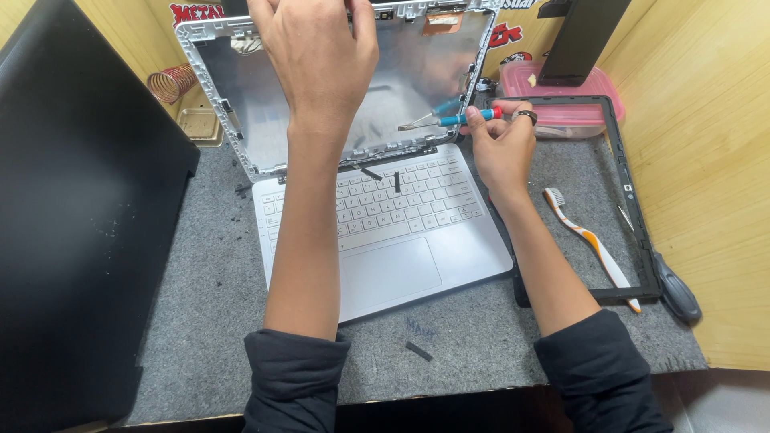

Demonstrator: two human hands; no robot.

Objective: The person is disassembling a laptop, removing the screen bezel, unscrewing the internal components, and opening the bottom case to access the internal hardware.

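- While the white laptop (377, 232) sits mid-tabletop (200, 321), left hand (317, 56) grips its bare lid frame (233, 120) at 12 o'clock.
- Right hand (501, 144) pinches blue screwdriver (453, 119), 2 o'clock of keyboard.
- Toothbrush (589, 240) at 3 o'clock.

A grey felt mat (200, 321) covers the counter (722, 401), scattered with small dark specks and bounded by pale wooden walls (706, 160) on the right and at the back. A large flat black panel (80, 208) leans along the left side, and a red-lidded plastic box (561, 104) sits in the far right corner. Light is even and bright, casting soft shadows.
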